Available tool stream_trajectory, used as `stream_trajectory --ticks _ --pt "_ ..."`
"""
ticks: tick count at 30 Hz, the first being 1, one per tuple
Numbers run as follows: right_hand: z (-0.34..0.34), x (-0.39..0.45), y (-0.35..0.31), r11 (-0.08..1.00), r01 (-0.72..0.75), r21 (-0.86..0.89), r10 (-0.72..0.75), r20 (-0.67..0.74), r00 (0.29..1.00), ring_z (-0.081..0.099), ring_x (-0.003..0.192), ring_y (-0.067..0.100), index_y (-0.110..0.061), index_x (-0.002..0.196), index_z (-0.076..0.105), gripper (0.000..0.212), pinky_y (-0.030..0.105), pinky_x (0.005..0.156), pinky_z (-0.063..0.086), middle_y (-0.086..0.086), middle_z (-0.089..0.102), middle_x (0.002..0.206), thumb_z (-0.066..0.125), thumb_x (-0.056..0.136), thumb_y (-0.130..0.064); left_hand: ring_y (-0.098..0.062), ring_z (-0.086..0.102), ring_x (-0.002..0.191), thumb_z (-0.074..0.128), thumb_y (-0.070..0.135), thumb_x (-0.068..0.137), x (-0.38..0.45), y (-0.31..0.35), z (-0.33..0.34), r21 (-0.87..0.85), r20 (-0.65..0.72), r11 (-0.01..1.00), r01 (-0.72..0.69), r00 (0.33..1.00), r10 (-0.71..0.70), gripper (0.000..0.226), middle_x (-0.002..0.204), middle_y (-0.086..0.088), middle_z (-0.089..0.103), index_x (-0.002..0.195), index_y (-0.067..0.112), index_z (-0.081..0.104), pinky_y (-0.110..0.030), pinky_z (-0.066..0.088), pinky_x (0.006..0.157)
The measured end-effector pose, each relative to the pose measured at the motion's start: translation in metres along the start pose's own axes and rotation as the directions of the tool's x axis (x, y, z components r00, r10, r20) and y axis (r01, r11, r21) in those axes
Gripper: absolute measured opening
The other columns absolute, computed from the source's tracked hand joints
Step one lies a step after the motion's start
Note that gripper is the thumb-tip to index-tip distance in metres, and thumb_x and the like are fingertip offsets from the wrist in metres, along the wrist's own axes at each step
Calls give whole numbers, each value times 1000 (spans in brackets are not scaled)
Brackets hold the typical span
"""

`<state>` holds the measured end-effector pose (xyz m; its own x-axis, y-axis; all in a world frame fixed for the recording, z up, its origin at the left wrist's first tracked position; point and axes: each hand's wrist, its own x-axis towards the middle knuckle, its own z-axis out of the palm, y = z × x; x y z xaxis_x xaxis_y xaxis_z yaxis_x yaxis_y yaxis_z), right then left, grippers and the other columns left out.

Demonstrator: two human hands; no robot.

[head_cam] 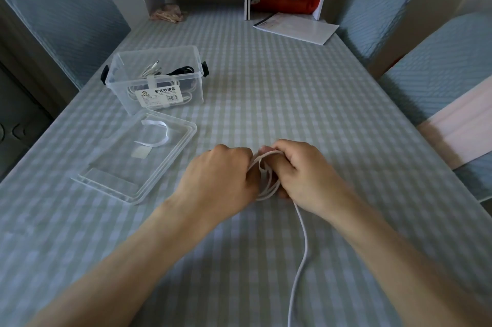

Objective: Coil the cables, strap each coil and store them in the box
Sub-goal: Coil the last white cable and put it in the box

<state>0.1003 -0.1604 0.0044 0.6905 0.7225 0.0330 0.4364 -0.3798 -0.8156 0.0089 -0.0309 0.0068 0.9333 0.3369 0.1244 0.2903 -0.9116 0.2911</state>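
A white cable [266,180] was being held in loops between both hands, low over the checked tabletop [292,87] near its front edge. The left hand [223,175] was curled, its fingers clamped on one side of the coil; the right hand [303,175] was closed round the other side, its fingertips hidden behind the loops. A long free tail [302,246] was left trailing from the coil toward the viewer.

The coil was judged unfinished, and the loops could be expected to spring apart if either grip were loosened before a strap was wound on. The trailing tail might be snagged or dragged, so that the turns were pulled uneven. The nearest strap [157,133], a white strip, was lying on the clear lid [138,191], well apart from the hands to their left; reaching for it would leave the coil held by one hand only.

The clear storage box [127,60] was standing open beyond the lid. Inside it, white coiled cables [159,85] bound with a white strap and a black cable [182,71] could be made out; how many coils were there could not be told.
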Motion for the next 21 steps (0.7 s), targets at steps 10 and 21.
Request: stream_trajectory --ticks 10,21 --pt "-3 -3 1 997 61 43 -65 99 993 59 58 22 -18 93 54 8 37 54 48 4 63 70 59 95 -23 -22 56 58 46 10 86 5 -4 1 -244 -56 970 -21 998 7 6 68 -2 60 86 12 52 -34 41 48" --pt "-8 -4 1 995 94 18 -96 118 988 64 55 20 -23 98 76 17 40 52 54 -1 69 66 59 98 -23 -13 58 50 64 28 79 6 -8 -13 -219 86 973 70 995 -52 24 51 4 59 56 24 59 -31 43 45"
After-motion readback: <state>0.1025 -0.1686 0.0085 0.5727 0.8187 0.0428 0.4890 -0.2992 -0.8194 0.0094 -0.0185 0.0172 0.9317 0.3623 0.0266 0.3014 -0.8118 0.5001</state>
